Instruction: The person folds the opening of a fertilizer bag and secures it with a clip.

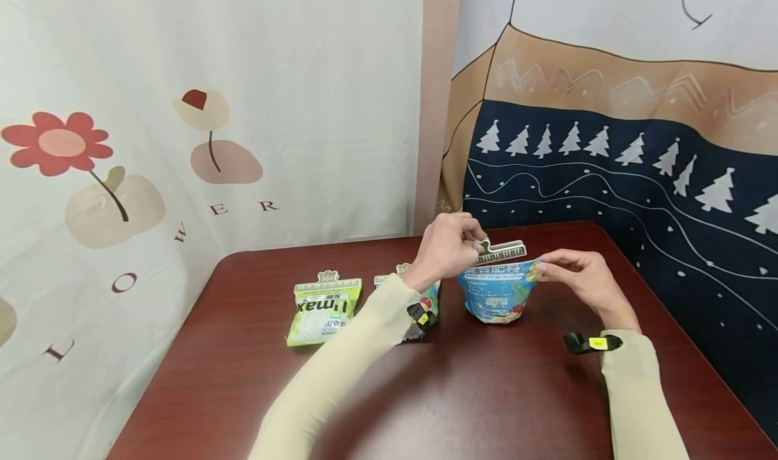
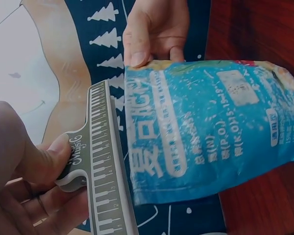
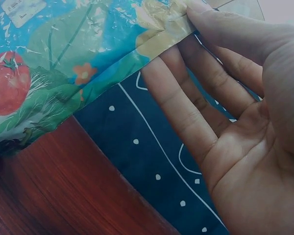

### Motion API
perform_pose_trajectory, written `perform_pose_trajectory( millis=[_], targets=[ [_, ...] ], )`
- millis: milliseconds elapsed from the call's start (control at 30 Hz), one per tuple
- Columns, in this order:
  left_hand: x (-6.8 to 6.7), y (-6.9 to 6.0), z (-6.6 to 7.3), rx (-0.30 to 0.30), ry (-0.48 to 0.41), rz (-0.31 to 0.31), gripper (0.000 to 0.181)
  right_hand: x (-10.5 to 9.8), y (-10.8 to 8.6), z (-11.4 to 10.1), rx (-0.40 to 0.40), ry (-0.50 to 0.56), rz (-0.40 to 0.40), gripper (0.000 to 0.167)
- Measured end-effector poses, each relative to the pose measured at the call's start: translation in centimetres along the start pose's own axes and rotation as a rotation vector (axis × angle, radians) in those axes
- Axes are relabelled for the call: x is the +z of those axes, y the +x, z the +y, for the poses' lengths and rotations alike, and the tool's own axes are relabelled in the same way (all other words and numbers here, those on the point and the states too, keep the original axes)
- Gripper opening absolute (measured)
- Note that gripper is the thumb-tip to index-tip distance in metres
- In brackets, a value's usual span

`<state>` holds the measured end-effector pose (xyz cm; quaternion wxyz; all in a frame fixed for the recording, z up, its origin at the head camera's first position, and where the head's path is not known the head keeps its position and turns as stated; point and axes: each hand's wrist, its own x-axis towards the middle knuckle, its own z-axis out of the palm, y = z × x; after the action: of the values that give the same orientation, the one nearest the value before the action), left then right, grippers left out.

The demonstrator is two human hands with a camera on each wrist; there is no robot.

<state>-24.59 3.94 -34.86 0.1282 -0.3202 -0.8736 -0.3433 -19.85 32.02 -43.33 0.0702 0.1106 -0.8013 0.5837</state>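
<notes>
My left hand (image 1: 446, 245) pinches the handle of a bag clip (image 1: 501, 251) with piano-key and ruler markings. In the left wrist view the clip (image 2: 107, 161) lies along the top edge of a blue fertilizer bag (image 2: 210, 127); whether its jaws are parted I cannot tell. The bag (image 1: 495, 294) stands upright on the table. At its top right corner my right hand (image 1: 586, 281) pinches the plastic between thumb and fingers. In the right wrist view the bag's printed side (image 3: 63, 63) shows a tomato and leaves.
To the left lies a green-and-white bag (image 1: 322, 315) with a similar clip (image 1: 328, 281) on top. Another clipped bag (image 1: 433, 294) is partly hidden behind my left forearm. The dark red table (image 1: 486, 392) meets printed curtains (image 1: 328, 109) at the back and right.
</notes>
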Motion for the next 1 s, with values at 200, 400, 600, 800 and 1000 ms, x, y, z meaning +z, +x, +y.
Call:
perform_pose_trajectory(
  millis=[200, 400, 600, 800, 1000],
  targets=[
    [0.6, -0.4, 0.3, -0.002, 0.008, -0.024, 0.019, 0.1, 0.1, 0.1, 0.006, 0.008, -0.004, 0.028],
    [1.1, -0.4, 0.8, 0.001, 0.016, -0.042, 0.017, 0.0, 0.1, 0.2, 0.013, 0.009, 0.000, 0.029],
    [1.7, -0.3, 1.3, 0.002, 0.035, -0.056, 0.014, -0.3, -0.1, 0.2, 0.048, -0.042, 0.009, 0.030],
    [2.3, 0.0, 1.7, 0.035, 0.059, -0.056, 0.015, -0.5, -0.2, 0.1, 0.086, -0.103, 0.007, 0.031],
    [2.8, 0.1, 1.8, 0.049, 0.062, -0.070, 0.012, -0.6, -0.2, 0.2, 0.097, -0.107, -0.016, 0.031]
  ],
)
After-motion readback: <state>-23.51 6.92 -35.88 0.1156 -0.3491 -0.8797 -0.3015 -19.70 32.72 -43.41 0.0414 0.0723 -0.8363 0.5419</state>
